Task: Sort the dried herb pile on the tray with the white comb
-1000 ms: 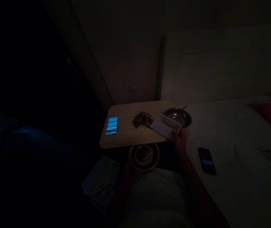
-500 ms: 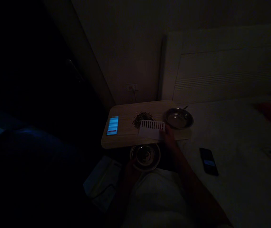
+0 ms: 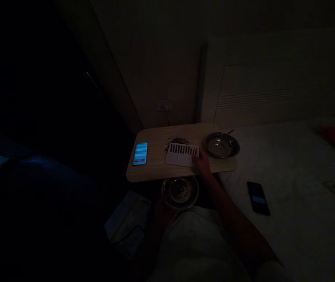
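My right hand point(image 3: 203, 164) grips the right end of a flat white plastic piece point(image 3: 181, 159) with a row of slots along its far edge. The piece is over the wooden tabletop point(image 3: 155, 166) and covers the near part of a pile of small dark bits point(image 3: 177, 140), perhaps seeds or dried leaves. Below the table's front edge, my left hand point(image 3: 164, 207) is closed on the left rim of a round metal bowl point(image 3: 196, 192). Some dark bits lie in the bowl. Dim light hides most of my left fingers.
A second metal bowl point(image 3: 222, 145) with a handle showing behind it stands at the table's right end. A lit phone point(image 3: 140, 154) lies on the table's left side. Another phone point(image 3: 258, 198) rests on the white bed point(image 3: 296, 235). A pale box point(image 3: 129, 219) with a cable is at lower left.
My right hand has moved the slotted white piece leftward and slightly away from me, over more of the pile. My left hand and its bowl have hardly moved.
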{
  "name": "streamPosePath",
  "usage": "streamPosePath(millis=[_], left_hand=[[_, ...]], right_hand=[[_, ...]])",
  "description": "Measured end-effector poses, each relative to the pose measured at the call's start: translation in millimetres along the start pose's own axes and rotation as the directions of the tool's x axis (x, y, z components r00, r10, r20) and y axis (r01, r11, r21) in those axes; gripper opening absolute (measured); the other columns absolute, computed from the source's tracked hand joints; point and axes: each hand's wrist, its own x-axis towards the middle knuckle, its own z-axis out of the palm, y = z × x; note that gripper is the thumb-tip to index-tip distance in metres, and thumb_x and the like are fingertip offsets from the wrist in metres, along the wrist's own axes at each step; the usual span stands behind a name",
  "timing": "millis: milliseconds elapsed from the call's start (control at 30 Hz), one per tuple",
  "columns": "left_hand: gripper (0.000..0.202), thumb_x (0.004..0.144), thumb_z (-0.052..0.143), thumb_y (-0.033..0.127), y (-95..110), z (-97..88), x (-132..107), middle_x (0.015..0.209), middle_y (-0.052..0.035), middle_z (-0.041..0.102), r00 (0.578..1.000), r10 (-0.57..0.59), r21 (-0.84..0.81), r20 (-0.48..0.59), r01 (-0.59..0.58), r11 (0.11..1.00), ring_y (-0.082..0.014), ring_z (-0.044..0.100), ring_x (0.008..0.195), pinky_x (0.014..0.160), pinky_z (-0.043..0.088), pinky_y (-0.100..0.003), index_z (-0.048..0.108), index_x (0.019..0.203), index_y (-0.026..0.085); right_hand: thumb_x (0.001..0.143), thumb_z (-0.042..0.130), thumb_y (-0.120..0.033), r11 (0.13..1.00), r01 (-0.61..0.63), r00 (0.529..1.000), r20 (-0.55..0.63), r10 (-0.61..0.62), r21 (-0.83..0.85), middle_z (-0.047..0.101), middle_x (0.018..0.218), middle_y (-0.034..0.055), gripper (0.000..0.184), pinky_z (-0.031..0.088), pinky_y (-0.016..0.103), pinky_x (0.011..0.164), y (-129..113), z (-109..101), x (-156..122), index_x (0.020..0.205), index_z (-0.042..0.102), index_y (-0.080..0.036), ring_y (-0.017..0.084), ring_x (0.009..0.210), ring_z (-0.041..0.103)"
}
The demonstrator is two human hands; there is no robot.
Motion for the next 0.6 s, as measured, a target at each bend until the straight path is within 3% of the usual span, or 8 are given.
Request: streamPosePath(millis=[100, 167, 300, 467, 600], left_hand=[[0.048, 0.083, 0.063, 0.018, 0.8, 0.6, -0.9, 0.116, -0.0152, 0.079, 1.000, -0.001, 0.009, -0.024, 0.001, 1.000, -0.0384, 0.069, 0.121, 0.106, 0.052, -0.062, 0.066, 0.130, 0.017], [0.048, 0.082, 0.063, 0.016, 0.9, -0.2, -0.2, 0.114, -0.0154, 0.079, 0.999, 0.002, 0.016, -0.051, -0.001, 1.000, -0.0383, 0.070, 0.120, 0.108, 0.051, -0.060, 0.067, 0.129, 0.016], [0.051, 0.083, 0.064, 0.020, -0.3, -3.5, 2.9, 0.115, -0.0162, 0.079, 1.000, -0.004, 0.004, -0.004, 0.004, 1.000, -0.0381, 0.071, 0.118, 0.109, 0.051, -0.059, 0.066, 0.133, 0.015], [0.050, 0.084, 0.064, 0.021, -1.2, -5.9, 4.9, 0.113, -0.0124, 0.080, 0.999, -0.015, -0.011, 0.030, 0.015, 1.000, -0.0366, 0.072, 0.115, 0.105, 0.053, -0.057, 0.067, 0.134, 0.020], [0.041, 0.085, 0.064, 0.020, -0.3, 0.2, 1.0, 0.105, -0.0140, 0.081, 1.000, -0.009, -0.009, 0.001, 0.009, 1.000, -0.0344, 0.074, 0.110, 0.106, 0.053, -0.053, 0.070, 0.125, 0.015]], right_hand=[[0.070, 0.060, -0.027, 0.999, 0.023, 0.999, 0.048, -0.021, -0.047, 0.075, 0.099, 0.0037, 0.029, 0.053, 0.041, 0.095, 1.6, 9.1, -1.8, 0.097, 0.069, -0.023, 0.025, 0.095, 0.065], [0.071, 0.060, -0.027, 0.996, 0.027, 1.000, 0.017, -0.026, -0.084, 0.075, 0.099, 0.0042, 0.028, 0.053, 0.042, 0.096, 3.1, 7.4, -0.4, 0.097, 0.069, -0.023, 0.025, 0.094, 0.065], [0.072, 0.061, -0.030, 0.995, 0.019, 0.988, -0.148, -0.034, -0.103, 0.075, 0.105, 0.0065, 0.032, 0.051, 0.045, 0.101, 6.2, -8.4, 6.9, 0.102, 0.068, -0.021, 0.026, 0.099, 0.065], [0.071, 0.064, -0.032, 0.998, 0.015, 0.986, -0.163, -0.025, -0.062, 0.074, 0.108, 0.0077, 0.035, 0.051, 0.048, 0.103, 7.1, -24.5, 15.2, 0.104, 0.069, -0.020, 0.027, 0.102, 0.067], [0.073, 0.067, -0.035, 0.999, 0.049, 0.976, -0.212, -0.053, -0.024, 0.074, 0.110, 0.0081, 0.039, 0.051, 0.049, 0.103, 1.2, -35.6, 13.9, 0.109, 0.068, -0.021, 0.026, 0.104, 0.067]])
